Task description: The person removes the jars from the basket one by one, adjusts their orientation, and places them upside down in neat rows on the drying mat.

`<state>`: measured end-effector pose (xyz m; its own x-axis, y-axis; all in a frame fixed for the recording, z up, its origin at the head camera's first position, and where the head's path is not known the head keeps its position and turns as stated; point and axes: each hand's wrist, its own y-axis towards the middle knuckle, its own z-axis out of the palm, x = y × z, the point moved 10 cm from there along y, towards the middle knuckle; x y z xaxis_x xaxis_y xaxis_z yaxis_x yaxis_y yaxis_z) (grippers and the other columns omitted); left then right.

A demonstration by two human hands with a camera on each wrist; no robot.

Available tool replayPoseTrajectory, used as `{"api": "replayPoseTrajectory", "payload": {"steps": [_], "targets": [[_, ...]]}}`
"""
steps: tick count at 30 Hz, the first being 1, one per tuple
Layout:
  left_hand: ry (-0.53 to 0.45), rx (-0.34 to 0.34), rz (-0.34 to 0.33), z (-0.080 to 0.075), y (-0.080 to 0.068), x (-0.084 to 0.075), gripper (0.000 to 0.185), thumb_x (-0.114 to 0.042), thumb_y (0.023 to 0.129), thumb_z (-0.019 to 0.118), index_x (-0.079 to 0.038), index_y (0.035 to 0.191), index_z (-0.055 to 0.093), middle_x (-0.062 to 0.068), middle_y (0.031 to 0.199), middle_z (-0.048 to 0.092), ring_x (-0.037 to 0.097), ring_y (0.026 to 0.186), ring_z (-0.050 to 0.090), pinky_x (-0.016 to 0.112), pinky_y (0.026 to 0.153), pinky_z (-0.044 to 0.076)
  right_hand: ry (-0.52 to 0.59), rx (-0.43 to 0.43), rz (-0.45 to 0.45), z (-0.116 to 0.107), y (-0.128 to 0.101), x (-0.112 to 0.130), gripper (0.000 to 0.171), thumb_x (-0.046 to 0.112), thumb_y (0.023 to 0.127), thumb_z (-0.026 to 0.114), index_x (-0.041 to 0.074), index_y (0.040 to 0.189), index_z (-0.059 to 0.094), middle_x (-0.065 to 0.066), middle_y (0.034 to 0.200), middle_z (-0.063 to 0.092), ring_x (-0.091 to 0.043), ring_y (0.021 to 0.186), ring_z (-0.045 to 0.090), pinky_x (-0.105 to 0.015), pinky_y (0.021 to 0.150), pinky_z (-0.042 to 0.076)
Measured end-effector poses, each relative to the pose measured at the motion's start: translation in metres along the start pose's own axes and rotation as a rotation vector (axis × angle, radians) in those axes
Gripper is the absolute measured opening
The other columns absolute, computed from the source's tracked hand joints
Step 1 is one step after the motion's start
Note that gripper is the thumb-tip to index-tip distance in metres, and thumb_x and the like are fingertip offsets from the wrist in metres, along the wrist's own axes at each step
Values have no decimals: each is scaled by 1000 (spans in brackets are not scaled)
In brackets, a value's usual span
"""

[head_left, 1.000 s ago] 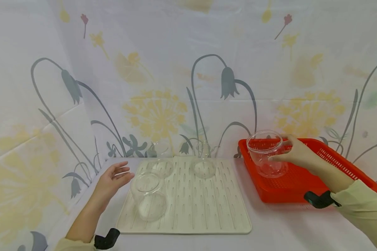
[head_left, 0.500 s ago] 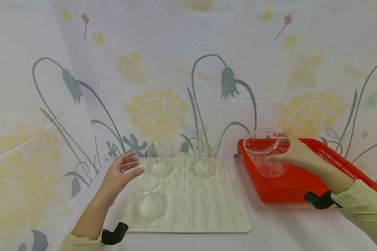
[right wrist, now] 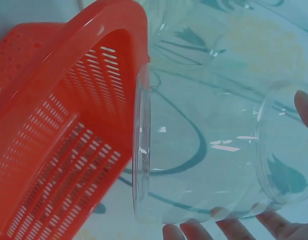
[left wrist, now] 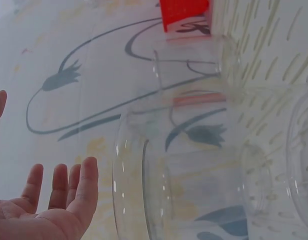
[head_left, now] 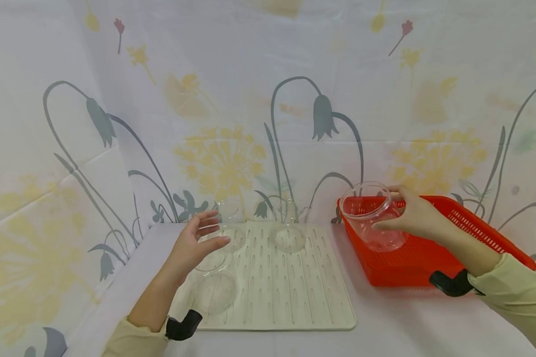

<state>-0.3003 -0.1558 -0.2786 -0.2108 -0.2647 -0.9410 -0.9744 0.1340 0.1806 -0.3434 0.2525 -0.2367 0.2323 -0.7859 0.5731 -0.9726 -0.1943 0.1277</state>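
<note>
The right hand (head_left: 417, 215) curls its fingers and thumb round a clear glass jar (head_left: 371, 215), holding it above the near-left corner of the red basket (head_left: 473, 228). The jar is empty and tilted, its mouth pointing up and to the left. The left hand (head_left: 196, 243) hovers with fingers straight, just beside an upturned jar (head_left: 214, 282) at the left edge of the drying mat (head_left: 295, 297). Two more jars (head_left: 289, 233) stand along the mat's far edge.

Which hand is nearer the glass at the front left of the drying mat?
Left. The left hand hovers open just above the front-left glass on the drying mat. The right hand is far off, holding another glass over the red basket.
</note>
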Motion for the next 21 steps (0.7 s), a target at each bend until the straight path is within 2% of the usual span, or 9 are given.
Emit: {"api": "replayPoseTrajectory", "payload": {"steps": [10,21], "targets": [[-39,39,24,24,11,-5,66,-20,82,72,-14,138,38,12,137,38,28,127,37,47,94,41,-13,15,-30,11,-6,19,98,44,71,78,-1,140,25,-31,129,39,-46,105,47,-54,76,50],[-91,62,24,50,19,-6,66,-16,79,75,-18,136,40,7,133,40,26,125,40,44,92,44,-20,25,-94,27,-6,38,91,40,70,80,0,136,32,-26,121,49,-41,102,51,-51,75,51]]}}
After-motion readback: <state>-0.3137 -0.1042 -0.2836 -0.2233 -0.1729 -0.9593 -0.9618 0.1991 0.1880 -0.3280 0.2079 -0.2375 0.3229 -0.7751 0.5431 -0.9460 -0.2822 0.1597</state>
